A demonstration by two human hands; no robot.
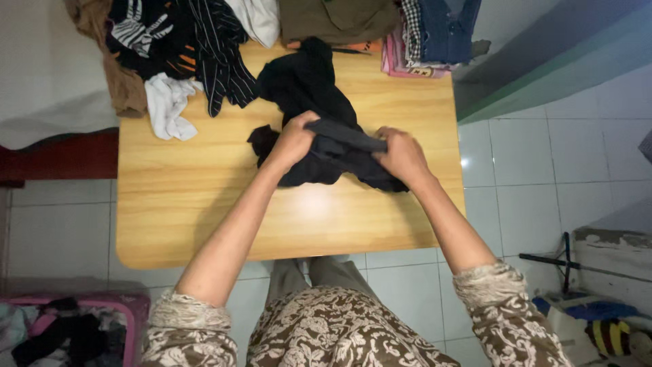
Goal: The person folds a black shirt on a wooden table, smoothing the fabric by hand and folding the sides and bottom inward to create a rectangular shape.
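both hands are closed on a black garment (pixel 319 146) near the middle of the frame, on a light wooden table (pixel 204 204). the left hand (pixel 293 139) is fisted over a bunched fold at the garment's left part, and the right hand (pixel 402 155) is clamped on the other end of the same dark band of cloth, so the band runs taut between them. the rest of the garment trails up toward the top centre of the frame and spreads a little below the hands. the table's near half, in the lower middle of the frame, is bare wood right down to its rounded front edge, and the left part is bare too. along the far edge at the top lies a pile of clothes: a striped dark piece (pixel 217 47), a white cloth (pixel 168 103) at upper left, an olive piece (pixel 336 19) at top centre, and folded jeans (pixel 445 27) at upper right, close to the right corner. white floor tiles (pixel 530 177) lie open to the right of the table. a pink suitcase (pixel 102 319) sits at the lower left.
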